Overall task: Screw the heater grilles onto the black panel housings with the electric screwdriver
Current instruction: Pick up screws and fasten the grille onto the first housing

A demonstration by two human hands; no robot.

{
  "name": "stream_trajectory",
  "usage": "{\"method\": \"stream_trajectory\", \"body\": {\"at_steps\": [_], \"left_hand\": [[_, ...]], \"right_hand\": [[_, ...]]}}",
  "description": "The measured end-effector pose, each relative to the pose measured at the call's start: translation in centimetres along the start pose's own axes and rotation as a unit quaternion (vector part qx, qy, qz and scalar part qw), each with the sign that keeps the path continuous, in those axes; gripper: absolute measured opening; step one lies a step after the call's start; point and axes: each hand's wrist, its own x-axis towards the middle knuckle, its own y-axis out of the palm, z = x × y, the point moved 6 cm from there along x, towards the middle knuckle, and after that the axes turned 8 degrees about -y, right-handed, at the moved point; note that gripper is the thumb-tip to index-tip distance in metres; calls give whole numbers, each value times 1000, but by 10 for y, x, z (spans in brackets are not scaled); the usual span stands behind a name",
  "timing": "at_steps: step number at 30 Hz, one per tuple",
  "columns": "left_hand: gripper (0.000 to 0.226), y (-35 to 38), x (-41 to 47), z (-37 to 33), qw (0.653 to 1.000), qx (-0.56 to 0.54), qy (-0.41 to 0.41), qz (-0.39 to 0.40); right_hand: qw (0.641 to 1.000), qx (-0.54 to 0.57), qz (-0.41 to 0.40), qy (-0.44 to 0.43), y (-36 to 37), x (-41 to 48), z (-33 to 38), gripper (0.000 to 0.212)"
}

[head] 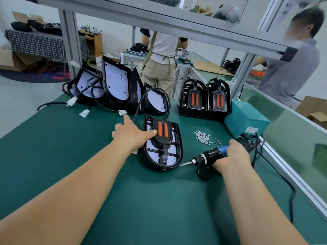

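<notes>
A black panel housing (177, 152) lies flat on the green table with a grille (162, 132) bearing two orange bars laid in it. My left hand (131, 134) is beside the housing's left edge, thumb touching the grille, forefinger stretched toward a white connector (122, 112). My right hand (233, 157) grips the electric screwdriver (208, 156); its bit points left, close to the housing's lower right rim. A pile of small silver screws (203, 137) lies right of the housing.
Several cabled housings (116, 84) lean together at the back left. Stacked grilles (205, 99) stand at the back right, next to a teal power box (247, 119). The screwdriver's cord (276, 170) trails along the right rail. Two people stand beyond the table.
</notes>
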Motion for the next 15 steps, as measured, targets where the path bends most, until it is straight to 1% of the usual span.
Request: {"method": "stream_trajectory", "body": {"at_steps": [2,3,4,7,8,11,13,15], "left_hand": [[117,1,3,6,996,-69,-23,41],[110,1,4,7,995,-79,-26,53],[99,1,3,6,994,-83,-28,63],[50,7,5,0,990,-103,-13,95],[44,8,5,-1,989,-103,-10,102],[39,11,8,-7,989,-107,-12,106],[25,12,10,-12,986,-125,-16,108],[17,12,9,-18,984,-143,-19,110]], "right_hand": [[1000,-15,-5,-8,-4,2,3,17],[1000,-25,-6,-14,-5,2,4,20],[999,-36,-6,-17,-5,3,5,20],[997,-79,11,-16,-2,4,3,22],[995,-100,21,-23,1,3,3,24],[988,-146,20,-35,5,0,3,23],[983,-176,11,-42,7,-1,4,22],[975,-220,4,-42,11,-6,3,24]]}}
